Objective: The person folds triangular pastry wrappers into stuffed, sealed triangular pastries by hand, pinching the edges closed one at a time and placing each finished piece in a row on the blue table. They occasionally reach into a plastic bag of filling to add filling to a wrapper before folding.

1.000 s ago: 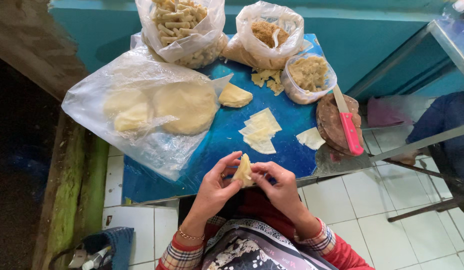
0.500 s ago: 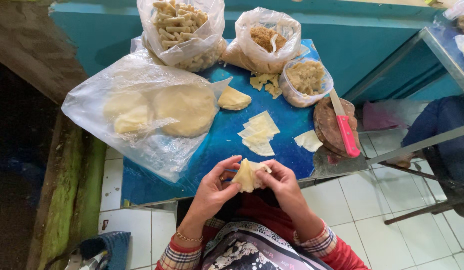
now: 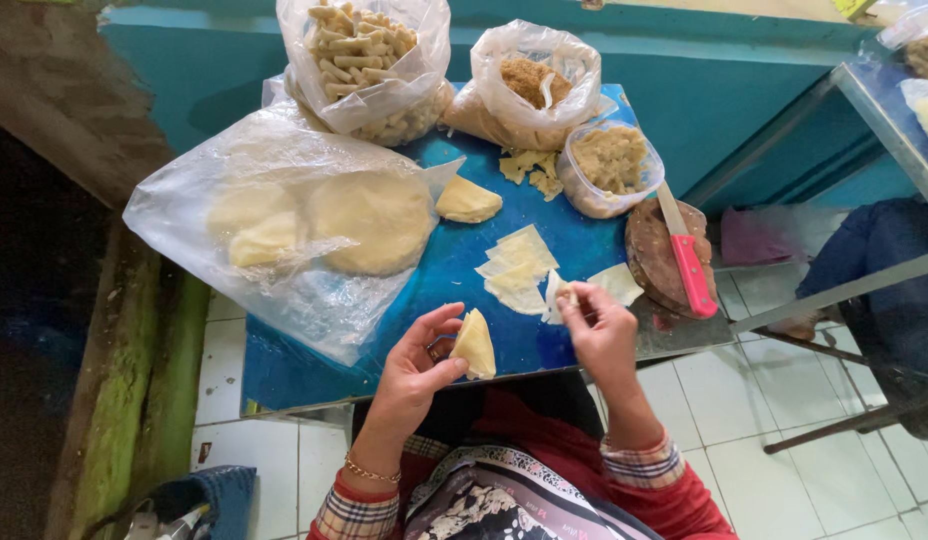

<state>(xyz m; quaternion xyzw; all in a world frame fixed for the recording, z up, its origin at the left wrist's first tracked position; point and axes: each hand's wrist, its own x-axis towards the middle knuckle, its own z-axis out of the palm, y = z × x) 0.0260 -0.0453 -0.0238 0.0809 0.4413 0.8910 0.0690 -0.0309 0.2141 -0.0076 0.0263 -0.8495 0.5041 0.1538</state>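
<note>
My left hand (image 3: pixel 414 375) holds a folded pale dough triangle (image 3: pixel 475 345) above the near edge of the blue table (image 3: pixel 314 375). To its right, my right hand (image 3: pixel 599 330) pinches the edge of a thin dough sheet (image 3: pixel 562 296) beside a small stack of cut dough sheets (image 3: pixel 517 268). A further loose sheet (image 3: pixel 619 283) lies just right of that hand. A wedge of dough (image 3: pixel 468 201) rests farther back on the table.
A clear plastic bag with flat dough rounds (image 3: pixel 314 220) covers the table's left. At the back stand a bag of rolled snacks (image 3: pixel 364 60), a bag of brown filling (image 3: pixel 534 85) and a tub of filling (image 3: pixel 612 165). A red-handled knife (image 3: pixel 687 255) lies on a wooden board (image 3: pixel 656 268).
Both hands held one folded piece together before. They have parted: the left keeps the folded piece, the right has reached forward to a sheet on the table.
</note>
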